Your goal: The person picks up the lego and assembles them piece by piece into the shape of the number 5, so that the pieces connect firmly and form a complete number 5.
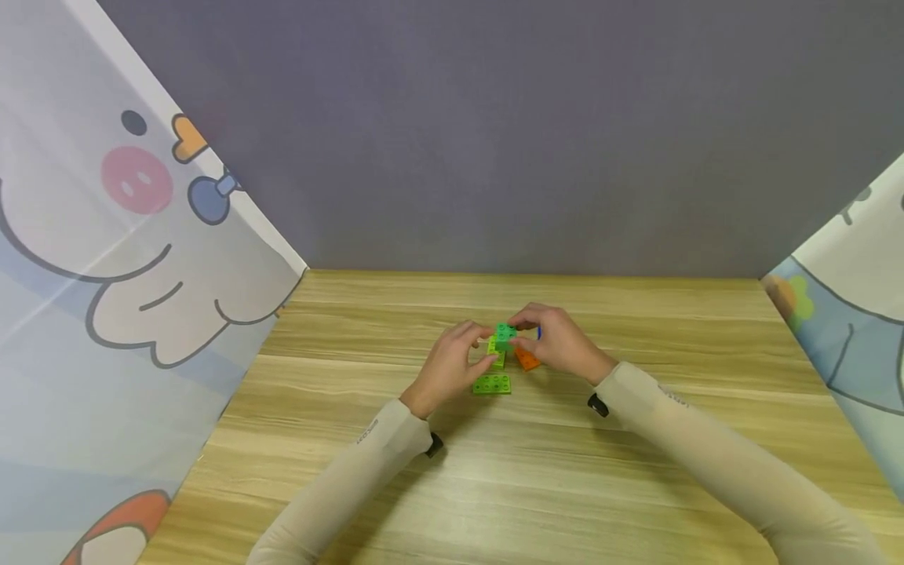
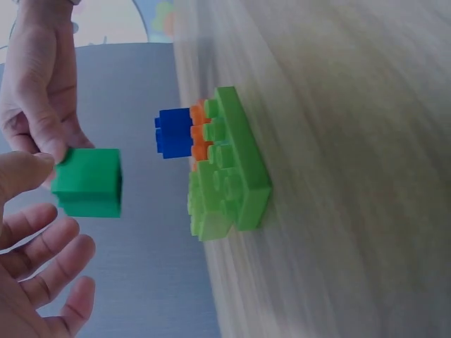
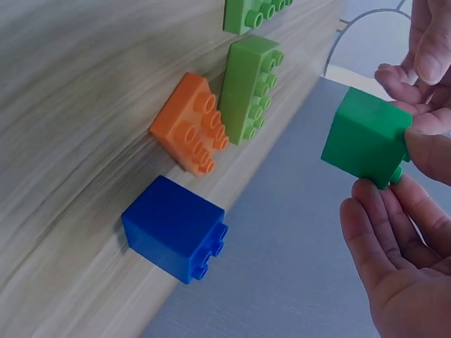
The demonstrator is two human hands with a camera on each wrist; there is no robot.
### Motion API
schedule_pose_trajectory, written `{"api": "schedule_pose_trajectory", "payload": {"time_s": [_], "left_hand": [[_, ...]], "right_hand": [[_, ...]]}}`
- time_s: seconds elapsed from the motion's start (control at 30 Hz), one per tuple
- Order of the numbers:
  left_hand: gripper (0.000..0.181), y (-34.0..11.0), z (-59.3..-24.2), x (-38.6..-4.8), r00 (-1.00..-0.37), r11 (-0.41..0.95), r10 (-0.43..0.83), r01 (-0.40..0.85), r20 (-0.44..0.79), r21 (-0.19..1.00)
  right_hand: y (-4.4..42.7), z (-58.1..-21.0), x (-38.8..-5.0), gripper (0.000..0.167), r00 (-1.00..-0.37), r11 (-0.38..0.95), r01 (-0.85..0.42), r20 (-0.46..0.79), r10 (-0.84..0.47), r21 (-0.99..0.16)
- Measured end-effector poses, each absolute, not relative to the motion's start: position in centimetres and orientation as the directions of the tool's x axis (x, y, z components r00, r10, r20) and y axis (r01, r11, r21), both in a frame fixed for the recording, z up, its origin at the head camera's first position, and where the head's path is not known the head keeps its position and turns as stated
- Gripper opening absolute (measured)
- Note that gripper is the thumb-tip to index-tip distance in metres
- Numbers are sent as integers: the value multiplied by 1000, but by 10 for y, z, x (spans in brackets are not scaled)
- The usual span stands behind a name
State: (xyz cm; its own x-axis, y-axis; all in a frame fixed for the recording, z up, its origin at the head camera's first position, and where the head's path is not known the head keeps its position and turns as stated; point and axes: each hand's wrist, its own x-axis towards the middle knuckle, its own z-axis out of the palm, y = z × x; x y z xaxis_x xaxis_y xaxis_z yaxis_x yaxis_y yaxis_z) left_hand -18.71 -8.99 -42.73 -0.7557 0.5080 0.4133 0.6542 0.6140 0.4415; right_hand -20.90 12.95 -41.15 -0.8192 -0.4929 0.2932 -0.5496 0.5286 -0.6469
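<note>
Above the table, my right hand (image 1: 561,339) pinches a dark green building brick (image 1: 504,336) between thumb and fingertips. The brick, square with studs on one side, shows its smooth faces in the right wrist view. My left hand (image 1: 446,362) is just left of it, thumb and fingers spread apart, not gripping it. Below the hands lie a flat light green brick (image 1: 491,384), a second light green brick (image 3: 246,88) and an orange brick (image 3: 189,125), studs up. A blue brick (image 3: 173,225) stands beside the orange one, mostly hidden by my right hand in the head view.
The wooden table (image 1: 565,486) meets a grey panel (image 1: 494,141) at its back. Walls with cartoon prints (image 1: 141,275) rise on the left and right sides.
</note>
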Motion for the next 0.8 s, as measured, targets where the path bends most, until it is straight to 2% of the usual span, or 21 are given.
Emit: {"api": "schedule_pose_trajectory", "payload": {"time_s": [0.37, 0.8], "left_hand": [[25, -92, -432, -187, -760, 613, 505, 650, 409, 450], [28, -92, -433, -186, -779, 605, 522, 625, 346, 494]], "right_hand": [[127, -412, -203, 22, -795, 465, -560, 288, -534, -686], [127, -417, -199, 23, -761, 442, -593, 291, -580, -673]]}}
